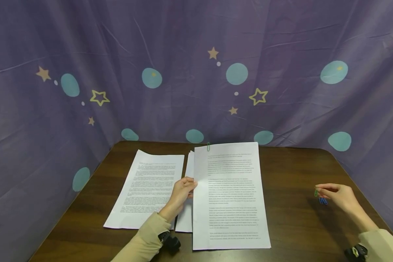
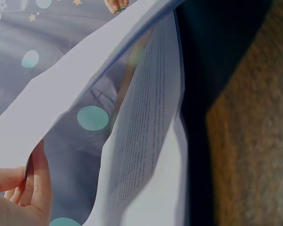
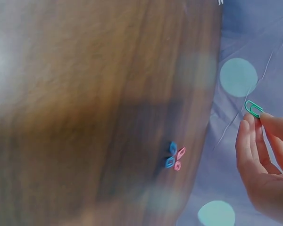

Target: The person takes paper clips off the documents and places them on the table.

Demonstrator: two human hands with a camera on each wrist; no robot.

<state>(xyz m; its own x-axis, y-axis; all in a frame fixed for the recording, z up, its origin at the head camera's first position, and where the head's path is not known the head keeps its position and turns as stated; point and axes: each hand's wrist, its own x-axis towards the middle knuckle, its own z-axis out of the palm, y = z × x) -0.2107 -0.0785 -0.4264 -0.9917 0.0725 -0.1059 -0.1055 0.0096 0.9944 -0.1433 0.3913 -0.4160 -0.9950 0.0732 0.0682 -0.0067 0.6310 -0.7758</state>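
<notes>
My left hand (image 1: 182,191) pinches the left edge of a printed paper stack (image 1: 230,196), thumb in front and fingers behind. A green paper clip (image 1: 208,147) sits on the top edge of that stack, near its left corner. Over at the right, my right hand (image 1: 338,198) pinches another green paper clip (image 3: 253,108) between thumb and fingertips, above the table. Below this hand lie blue paper clips (image 1: 323,201); the right wrist view shows pink paper clips (image 3: 179,154) beside them. The left wrist view shows the held paper from its edge, with thumb and fingers on it.
Another printed sheet (image 1: 150,189) lies on the brown wooden table (image 1: 298,233) at the left. Partly hidden behind the held stack is more paper (image 1: 184,218). A purple patterned curtain (image 1: 190,47) hangs along the table's back and sides.
</notes>
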